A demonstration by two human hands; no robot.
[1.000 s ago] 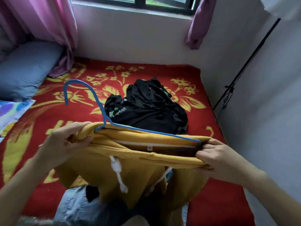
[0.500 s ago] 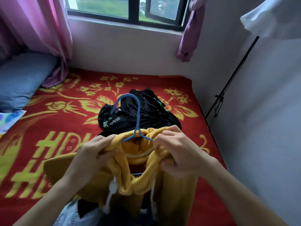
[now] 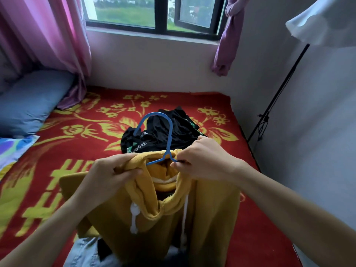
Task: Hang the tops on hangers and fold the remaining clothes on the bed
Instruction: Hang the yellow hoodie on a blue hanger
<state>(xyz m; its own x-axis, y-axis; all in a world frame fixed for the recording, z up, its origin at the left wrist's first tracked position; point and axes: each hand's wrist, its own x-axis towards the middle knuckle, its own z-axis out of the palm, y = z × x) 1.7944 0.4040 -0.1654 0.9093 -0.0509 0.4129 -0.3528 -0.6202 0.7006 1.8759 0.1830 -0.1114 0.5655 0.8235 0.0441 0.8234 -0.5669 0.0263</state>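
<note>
Yellow hoodie (image 3: 208, 218), one, held up over the bed (image 3: 77, 143) in front of the person, two white drawstrings hanging down. Blue hanger (image 3: 170, 132), one: arms inside the hoodie's neck opening, hook standing clear above it. Left hand (image 3: 109, 176) gripped a bunch of collar fabric, fingers curled round it. Right hand (image 3: 204, 160) pinched the collar's other edge at the hanger's arm. Black clothes (image 3: 163, 135), one heap (number of pieces could not be told), lay on the bed's red-and-yellow cover beyond the hoodie, partly hidden by hook and right hand. Denim garment (image 3: 84, 253), one, lay beneath the hoodie at the near edge. Blue pillow (image 3: 28, 105), one, far left. Pink curtains (image 3: 57, 35), two, flanked the window (image 3: 154, 14). Black stand (image 3: 279, 93), one, by the right wall.
</note>
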